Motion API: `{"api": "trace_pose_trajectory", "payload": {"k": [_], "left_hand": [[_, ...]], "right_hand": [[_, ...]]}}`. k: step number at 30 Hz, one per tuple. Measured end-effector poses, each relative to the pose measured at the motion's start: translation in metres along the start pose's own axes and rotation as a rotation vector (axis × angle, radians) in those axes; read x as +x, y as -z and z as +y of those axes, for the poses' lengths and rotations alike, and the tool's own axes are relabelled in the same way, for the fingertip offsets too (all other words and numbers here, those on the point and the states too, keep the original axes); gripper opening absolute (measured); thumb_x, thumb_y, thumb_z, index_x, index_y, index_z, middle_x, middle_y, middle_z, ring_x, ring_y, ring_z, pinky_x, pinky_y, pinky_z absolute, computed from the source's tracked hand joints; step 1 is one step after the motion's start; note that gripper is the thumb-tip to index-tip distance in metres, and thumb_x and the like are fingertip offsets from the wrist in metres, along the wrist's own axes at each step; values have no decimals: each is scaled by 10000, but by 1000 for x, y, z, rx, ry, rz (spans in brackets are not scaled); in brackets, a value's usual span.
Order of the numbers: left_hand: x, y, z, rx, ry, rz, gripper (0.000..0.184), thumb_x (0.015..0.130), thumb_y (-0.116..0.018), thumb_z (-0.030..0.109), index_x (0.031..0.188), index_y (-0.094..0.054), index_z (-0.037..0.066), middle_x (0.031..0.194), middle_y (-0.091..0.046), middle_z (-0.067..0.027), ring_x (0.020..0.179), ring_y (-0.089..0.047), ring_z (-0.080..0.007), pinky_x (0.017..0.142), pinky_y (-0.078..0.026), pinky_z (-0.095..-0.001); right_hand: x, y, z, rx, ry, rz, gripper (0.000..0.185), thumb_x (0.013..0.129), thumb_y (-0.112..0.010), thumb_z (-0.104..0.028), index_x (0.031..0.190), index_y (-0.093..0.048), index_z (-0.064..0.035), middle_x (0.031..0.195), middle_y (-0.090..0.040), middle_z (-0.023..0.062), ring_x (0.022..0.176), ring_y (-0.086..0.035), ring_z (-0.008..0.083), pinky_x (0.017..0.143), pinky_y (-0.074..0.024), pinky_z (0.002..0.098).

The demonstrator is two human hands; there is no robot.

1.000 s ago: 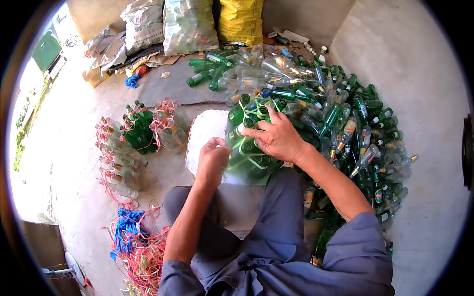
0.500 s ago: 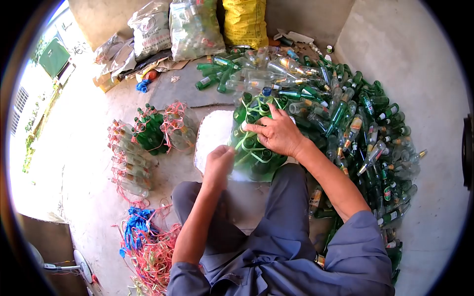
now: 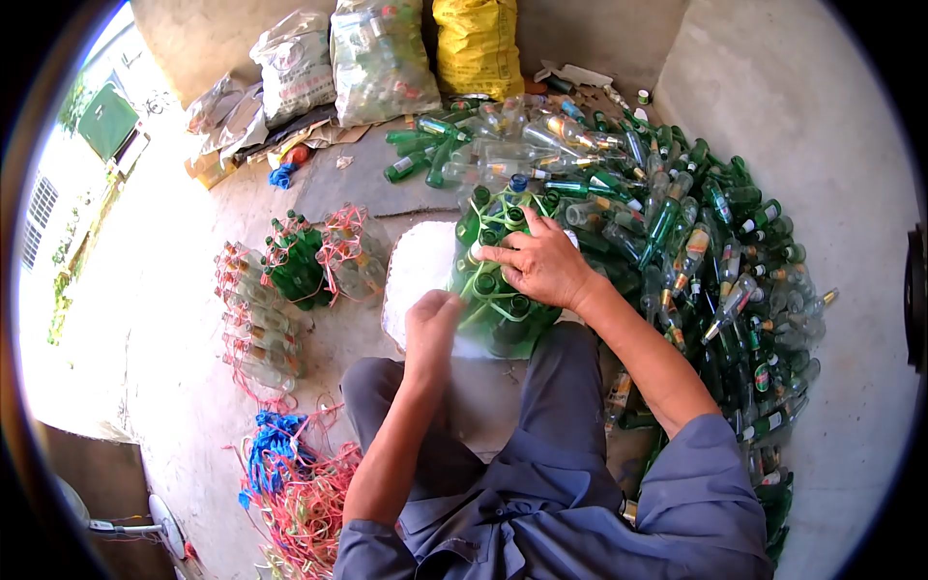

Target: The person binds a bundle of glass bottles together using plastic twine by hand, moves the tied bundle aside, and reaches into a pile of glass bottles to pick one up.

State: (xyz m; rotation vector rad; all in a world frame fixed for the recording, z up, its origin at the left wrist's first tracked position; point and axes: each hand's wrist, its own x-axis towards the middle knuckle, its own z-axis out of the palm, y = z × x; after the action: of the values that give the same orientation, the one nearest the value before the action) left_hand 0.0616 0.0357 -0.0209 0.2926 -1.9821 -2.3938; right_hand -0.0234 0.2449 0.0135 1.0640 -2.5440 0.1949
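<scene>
A cluster of upright green bottles stands before me on a white board, with pale green strapping wound around and between the necks. My right hand lies over the bottle tops, its thumb and fingers spread and pressing on necks and strap. At the cluster's left side is my left hand, closed and slightly blurred; what its fingers grip is hidden. A blue-topped bottle rises at the back of the cluster.
Loose bottles are heaped behind and to the right. Bundles of tied bottles stand at the left. Tangled pink and blue strapping lies front left. A yellow sack and a clear sack stand by the back wall.
My left hand has shifted down from its raised position beside the cluster and turned. My right hand stays on the bottle necks. The whole view has shifted slightly.
</scene>
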Motion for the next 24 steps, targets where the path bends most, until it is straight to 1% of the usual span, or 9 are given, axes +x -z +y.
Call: {"api": "trace_pose_trajectory", "payload": {"k": [3, 7, 9, 10, 12, 16, 19, 21, 24], "left_hand": [[9, 5, -8, 60, -68, -24, 136, 925, -601, 102, 882, -651, -17, 643, -493, 50, 559, -380, -48, 533, -296, -238], [6, 5, 2, -120, 69, -86, 128, 927, -585, 83, 901, -627, -36, 614, -439, 57, 500, -329, -44, 477, -259, -242], [3, 1, 16, -194, 146, -83, 124, 929, -577, 73, 912, -613, -44, 600, -404, 64, 470, -297, -38, 446, -230, -239], [3, -1, 22, -167, 152, -67, 124, 931, -573, 73, 917, -610, -45, 598, -393, 66, 464, -288, -35, 439, -219, -235], [4, -5, 32, -112, 161, -32, 125, 935, -567, 71, 925, -605, -47, 594, -371, 72, 452, -270, -30, 423, -197, -227], [4, -5, 36, -117, 140, -67, 129, 942, -559, 66, 927, -605, -53, 597, -373, 75, 455, -271, -27, 426, -198, -220], [-1, -14, 39, -160, 122, -74, 128, 942, -553, 60, 934, -605, -58, 597, -382, 72, 457, -272, -27, 427, -196, -220], [-1, -21, 42, -201, 107, -69, 137, 942, -551, 60, 952, -606, -65, 594, -400, 64, 459, -274, -27, 427, -193, -223], [-7, -37, 51, -18, 8, -54, 154, 939, -535, 61, 952, -619, -68, 607, -487, 25, 488, -351, -42, 450, -261, -228]], "right_hand": [[0, -2, 1, 3, -3, -1, 449, 854, -680, -271, 1281, -661, -411, 959, -678, 4, 1236, -525, 473, 1073, -416, 534], [-1, -1, 1, 5, 3, -3, 451, 852, -685, -274, 1284, -661, -402, 948, -674, 1, 1208, -538, 467, 1082, -405, 540], [-1, -2, 1, 23, 18, 38, 397, 851, -650, -262, 1224, -700, -388, 911, -671, 16, 1181, -529, 461, 1046, -425, 534], [-1, -3, 1, 32, 27, 58, 375, 851, -633, -256, 1194, -719, -381, 893, -669, 23, 1168, -525, 459, 1028, -435, 531], [0, -1, 1, 1, 27, 8, 395, 874, -659, -287, 1257, -681, -381, 899, -662, 17, 1172, -539, 470, 1052, -419, 536], [0, -3, 2, -13, 37, 6, 379, 905, -662, -331, 1281, -667, -376, 891, -660, 20, 1169, -546, 489, 1051, -415, 542], [0, -6, 1, 26, 11, 14, 315, 899, -631, -342, 1201, -711, -382, 899, -678, 20, 1191, -508, 493, 1059, -398, 563], [1, -6, 2, 29, 8, 7, 317, 898, -636, -359, 1205, -708, -386, 900, -682, 19, 1193, -506, 498, 1063, -395, 563], [1, -5, 1, 49, 1, 12, 315, 894, -642, -378, 1202, -710, -386, 892, -686, 19, 1191, -506, 506, 1067, -393, 564]]}}
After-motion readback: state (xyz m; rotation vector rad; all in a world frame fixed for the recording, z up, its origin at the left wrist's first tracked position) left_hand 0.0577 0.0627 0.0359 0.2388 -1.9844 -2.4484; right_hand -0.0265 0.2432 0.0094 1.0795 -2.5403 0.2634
